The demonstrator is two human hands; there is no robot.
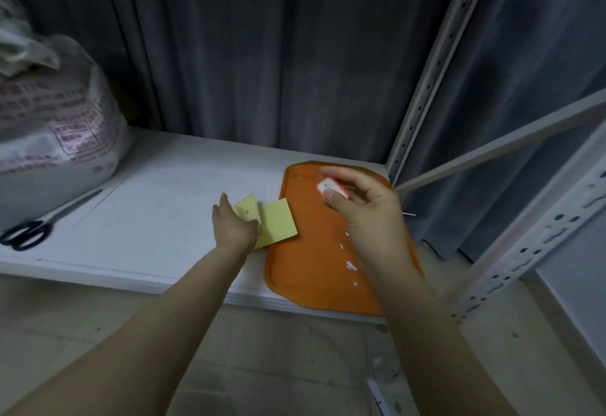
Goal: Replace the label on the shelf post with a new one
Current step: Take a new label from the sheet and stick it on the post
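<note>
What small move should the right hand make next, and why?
Probably carry the small red-bordered white label toward the white perforated metal shelf post: the right hand pinches it free, while the left hand holds the yellow backing paper.

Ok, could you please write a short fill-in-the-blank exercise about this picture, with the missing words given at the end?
1. The right hand pinches a small white label with a ____ border.
2. The left hand touches a ____ backing sheet.
3. Small white paper scraps lie on the ____ tray.
4. A black pair of ____ lies on the shelf beside the printed bag.

Missing words: red; yellow; orange; scissors.
</note>
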